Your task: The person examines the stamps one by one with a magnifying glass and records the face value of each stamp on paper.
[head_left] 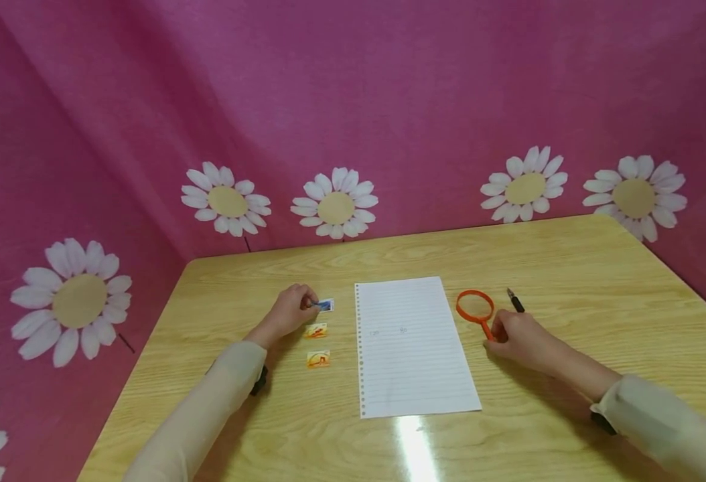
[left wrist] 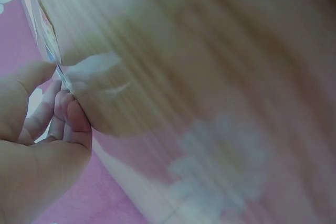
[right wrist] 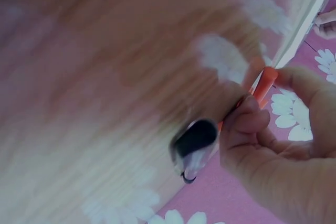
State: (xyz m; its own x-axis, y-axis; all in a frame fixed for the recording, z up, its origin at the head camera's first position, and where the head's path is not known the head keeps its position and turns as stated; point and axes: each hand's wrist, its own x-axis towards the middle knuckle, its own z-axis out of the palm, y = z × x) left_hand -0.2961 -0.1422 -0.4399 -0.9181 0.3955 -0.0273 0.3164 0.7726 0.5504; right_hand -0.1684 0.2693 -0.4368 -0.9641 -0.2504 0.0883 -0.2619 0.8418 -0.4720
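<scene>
My left hand point(head_left: 293, 308) pinches the left edge of a small blue postage stamp point(head_left: 327, 305) on the table. In the left wrist view, thumb and fingertips meet at the stamp's thin edge. Two yellow-and-red stamps lie nearer to me, the upper one point(head_left: 316, 331) just below the hand and the lower one point(head_left: 318, 359) farther down. My right hand point(head_left: 524, 341) holds the orange handle point(right wrist: 266, 81) of a magnifying glass point(head_left: 486, 329) between thumb and fingers. Its round lens lies at or just above the tabletop; I cannot tell which.
Between the hands lies a lined sheet of paper point(head_left: 416, 375) with punched holes and faint handwritten numbers. A black pen point(head_left: 515, 301) lies just beyond the right hand. The wooden table point(head_left: 268, 428) meets a pink flowered curtain point(head_left: 419, 100) at the back.
</scene>
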